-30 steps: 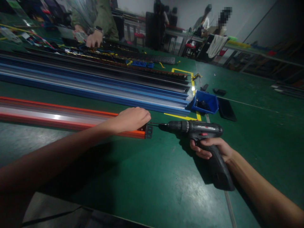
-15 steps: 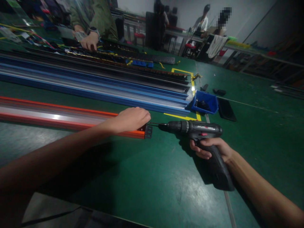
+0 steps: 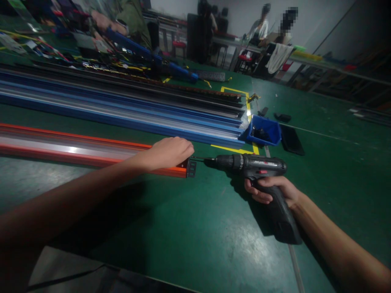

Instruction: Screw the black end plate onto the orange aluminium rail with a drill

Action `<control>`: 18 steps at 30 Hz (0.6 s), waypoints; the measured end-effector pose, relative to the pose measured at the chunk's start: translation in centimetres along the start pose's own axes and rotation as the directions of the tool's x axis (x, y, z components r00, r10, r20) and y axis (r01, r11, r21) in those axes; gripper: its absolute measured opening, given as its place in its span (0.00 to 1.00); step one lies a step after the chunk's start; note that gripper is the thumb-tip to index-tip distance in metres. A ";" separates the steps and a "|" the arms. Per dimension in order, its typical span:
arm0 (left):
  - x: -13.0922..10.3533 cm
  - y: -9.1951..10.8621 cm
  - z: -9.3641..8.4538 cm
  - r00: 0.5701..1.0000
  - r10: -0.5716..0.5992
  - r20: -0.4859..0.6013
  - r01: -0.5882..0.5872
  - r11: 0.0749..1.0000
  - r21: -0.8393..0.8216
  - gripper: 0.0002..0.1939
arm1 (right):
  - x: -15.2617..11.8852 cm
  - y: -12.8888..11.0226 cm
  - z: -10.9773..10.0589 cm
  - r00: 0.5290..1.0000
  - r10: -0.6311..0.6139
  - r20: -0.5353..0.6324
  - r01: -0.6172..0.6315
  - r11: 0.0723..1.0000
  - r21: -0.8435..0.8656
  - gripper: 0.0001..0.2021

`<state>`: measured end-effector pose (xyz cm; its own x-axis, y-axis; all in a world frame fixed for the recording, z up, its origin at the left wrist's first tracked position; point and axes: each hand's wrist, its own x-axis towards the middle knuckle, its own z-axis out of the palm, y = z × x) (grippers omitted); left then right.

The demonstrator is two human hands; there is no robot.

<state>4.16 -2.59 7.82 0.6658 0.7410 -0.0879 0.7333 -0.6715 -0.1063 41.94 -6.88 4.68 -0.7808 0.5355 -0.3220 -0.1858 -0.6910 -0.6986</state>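
Note:
My right hand (image 3: 275, 189) is wrapped round the handle of a black cordless drill (image 3: 265, 166), a finger at its trigger. The drill lies level, its long thin bit (image 3: 200, 158) pointing left at the end of an orange metal profile (image 3: 171, 171). A black end cap (image 3: 191, 169) sits on that end. Over the profile's right end lies my left hand (image 3: 172, 152), closed, fingers curled down on the far side. The bit's tip is beside its fingertips, and whether a screw is there is hidden.
Blue metal profiles (image 3: 152, 122) and black ones lie beyond. A blue bin (image 3: 265, 129) with dark small parts stands at their right end, beside a flat black object (image 3: 291, 139). A co-worker's hands (image 3: 113, 24) are across the green table (image 3: 198, 228).
Across the table, the co-worker's hands have lifted and now hold a long blue piece at a slant. My hands, the drill and the orange profile show almost no movement.

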 end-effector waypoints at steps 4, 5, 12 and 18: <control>0.0 0.0 0.0 1.000 0.002 -0.002 -0.002 1.000 0.006 0.17 | 0.0 0.0 -0.1 1.000 0.010 -0.008 -0.010 1.000 -0.006 0.12; 0.0 0.0 -0.1 1.000 0.004 0.001 -0.004 1.000 0.013 0.18 | 0.0 0.0 -0.2 1.000 0.009 -0.009 -0.009 1.000 -0.005 0.12; 0.0 -0.1 0.1 1.000 0.017 0.003 -0.017 0.999 0.052 0.19 | -0.1 0.1 -0.2 1.000 -0.004 -0.017 0.004 1.000 -0.017 0.12; 0.0 -0.1 0.3 0.999 0.033 -0.020 -0.032 0.998 0.053 0.18 | 0.0 0.0 0.0 1.000 0.006 -0.004 -0.006 1.000 0.006 0.12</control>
<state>4.04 -2.50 7.53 0.6924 0.7180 -0.0715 0.7033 -0.6937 -0.1553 41.98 -6.84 4.68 -0.7792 0.5336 -0.3288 -0.1851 -0.6971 -0.6927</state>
